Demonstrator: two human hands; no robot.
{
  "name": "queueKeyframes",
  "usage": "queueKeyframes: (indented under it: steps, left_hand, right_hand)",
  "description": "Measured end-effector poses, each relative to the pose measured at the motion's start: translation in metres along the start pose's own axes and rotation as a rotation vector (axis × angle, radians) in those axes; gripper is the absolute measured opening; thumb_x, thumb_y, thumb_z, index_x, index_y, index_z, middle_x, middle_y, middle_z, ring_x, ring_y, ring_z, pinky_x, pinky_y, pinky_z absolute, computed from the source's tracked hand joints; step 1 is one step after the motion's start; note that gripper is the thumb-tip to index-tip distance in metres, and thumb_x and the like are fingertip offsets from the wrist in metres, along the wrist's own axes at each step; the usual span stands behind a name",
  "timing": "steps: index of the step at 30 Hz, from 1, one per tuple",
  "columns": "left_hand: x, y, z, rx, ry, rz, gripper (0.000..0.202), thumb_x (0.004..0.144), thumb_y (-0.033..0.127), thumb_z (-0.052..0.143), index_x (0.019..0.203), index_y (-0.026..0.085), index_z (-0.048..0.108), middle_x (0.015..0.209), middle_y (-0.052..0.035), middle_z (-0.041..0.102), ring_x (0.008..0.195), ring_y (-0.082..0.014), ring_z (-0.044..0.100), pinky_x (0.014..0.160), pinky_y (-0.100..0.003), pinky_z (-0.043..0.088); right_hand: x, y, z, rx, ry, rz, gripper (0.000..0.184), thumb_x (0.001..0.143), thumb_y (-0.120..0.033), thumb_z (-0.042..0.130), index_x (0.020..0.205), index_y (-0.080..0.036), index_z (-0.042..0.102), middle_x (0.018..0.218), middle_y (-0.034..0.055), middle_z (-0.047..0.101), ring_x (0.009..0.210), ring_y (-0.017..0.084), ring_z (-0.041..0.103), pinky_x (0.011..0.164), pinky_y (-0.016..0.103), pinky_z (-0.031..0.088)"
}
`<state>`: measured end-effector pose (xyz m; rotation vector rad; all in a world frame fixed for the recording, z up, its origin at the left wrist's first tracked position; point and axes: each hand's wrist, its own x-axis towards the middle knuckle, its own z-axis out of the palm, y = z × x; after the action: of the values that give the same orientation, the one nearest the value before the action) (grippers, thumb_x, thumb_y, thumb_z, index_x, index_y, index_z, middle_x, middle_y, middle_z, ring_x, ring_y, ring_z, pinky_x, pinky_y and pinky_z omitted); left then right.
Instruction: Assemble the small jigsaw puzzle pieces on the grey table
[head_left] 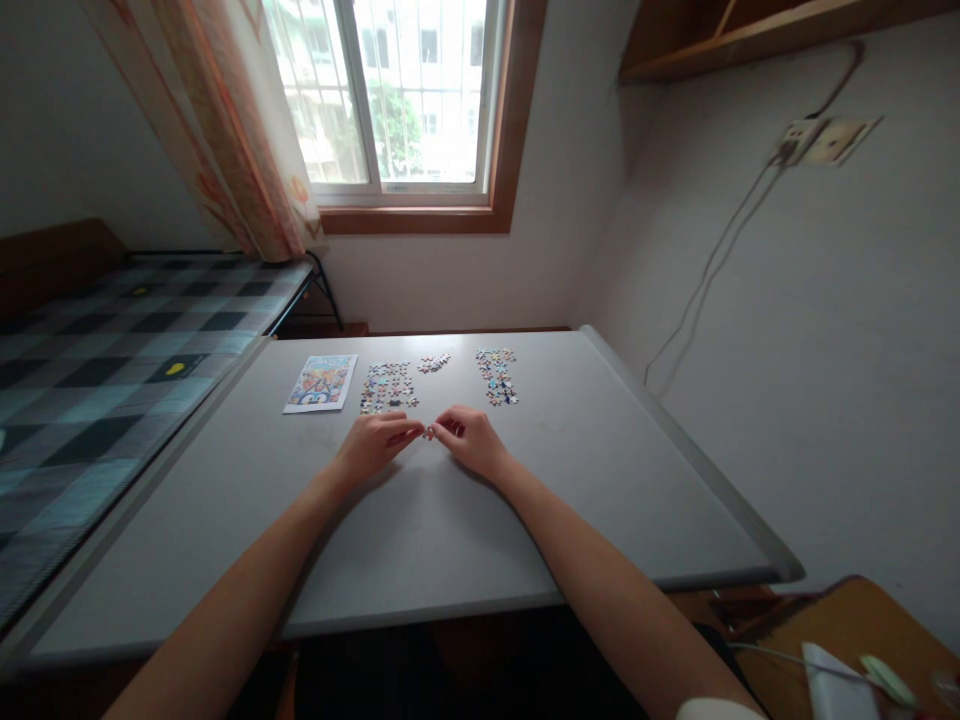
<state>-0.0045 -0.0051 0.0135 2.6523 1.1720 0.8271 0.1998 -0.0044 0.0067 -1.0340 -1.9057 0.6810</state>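
Note:
My left hand (pixel 379 440) and my right hand (pixel 471 438) meet over the middle of the white table (pixel 420 560). Between their fingertips is a small jigsaw puzzle piece (pixel 429 432), pinched from both sides; whether it is one piece or two joined ones is too small to tell. Just beyond my left hand lie rows of loose puzzle pieces (pixel 384 385). A small cluster of pieces (pixel 433 363) lies farther back, and another group of pieces (pixel 496 375) is beyond my right hand. A printed picture card (pixel 322 383) rests flat at the left.
A bed with a checked cover (pixel 150 370) stands along the left side. The wall with a socket (pixel 802 140) and hanging cable is to the right. At lower right, a wooden stool (pixel 862 610) carries a white object. A window (pixel 420 90) is ahead.

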Motion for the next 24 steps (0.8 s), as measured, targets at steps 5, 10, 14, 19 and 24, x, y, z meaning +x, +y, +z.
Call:
queueKeyframes:
  steps: [5,10,14,19,24]
  left_hand:
    - [0.0006,0.0024,-0.0006,0.0,0.076,-0.058,0.022,0.09,0.032,0.052,0.09,0.018,0.069,0.069,-0.0005,0.063,0.056,-0.008,0.051,0.055,-0.019,0.036]
    - [-0.0002,0.0053,0.0027,0.029,0.065,-0.085,0.024,0.082,0.042,0.062,0.089,0.019,0.069,0.062,0.0023,0.061,0.052,-0.0081,0.05,0.054,-0.02,0.036]
    - [-0.0007,0.0056,0.0066,0.049,0.059,-0.087,0.026,0.08,0.045,0.063,0.085,0.02,0.069,0.061,0.0028,0.06,0.051,-0.008,0.049,0.053,-0.02,0.035]
    - [0.0002,0.0068,0.0058,0.031,0.111,-0.095,0.026,0.082,0.044,0.062,0.081,0.019,0.069,0.059,0.0024,0.059,0.05,-0.0079,0.048,0.053,-0.02,0.034]
    - [0.0007,0.0081,0.0046,0.015,0.116,-0.09,0.024,0.082,0.041,0.062,0.082,0.019,0.07,0.059,0.0023,0.059,0.051,-0.0077,0.049,0.053,-0.02,0.035]
  right_hand:
    - [0.0026,0.0027,0.0013,0.167,0.008,0.132,0.019,0.08,-0.03,0.06,0.075,-0.014,0.068,0.067,0.0023,0.066,0.059,0.01,0.054,0.057,0.021,0.041]
    - [0.0052,-0.0014,-0.0004,0.269,0.067,0.208,0.022,0.078,-0.032,0.061,0.073,-0.012,0.069,0.068,0.0041,0.068,0.059,0.011,0.055,0.056,0.022,0.041]
    - [0.0049,-0.0044,0.0024,0.312,0.051,0.233,0.022,0.076,-0.033,0.062,0.073,-0.012,0.069,0.066,0.0036,0.066,0.058,0.011,0.054,0.057,0.023,0.041]
    - [0.0039,-0.0021,0.0059,0.357,0.027,0.25,0.023,0.075,-0.033,0.063,0.074,-0.012,0.068,0.064,0.0032,0.065,0.057,0.011,0.053,0.056,0.023,0.04]
    - [0.004,0.0028,0.0072,0.382,0.022,0.253,0.023,0.074,-0.034,0.063,0.072,-0.012,0.068,0.062,0.0023,0.063,0.056,0.011,0.052,0.056,0.023,0.04]
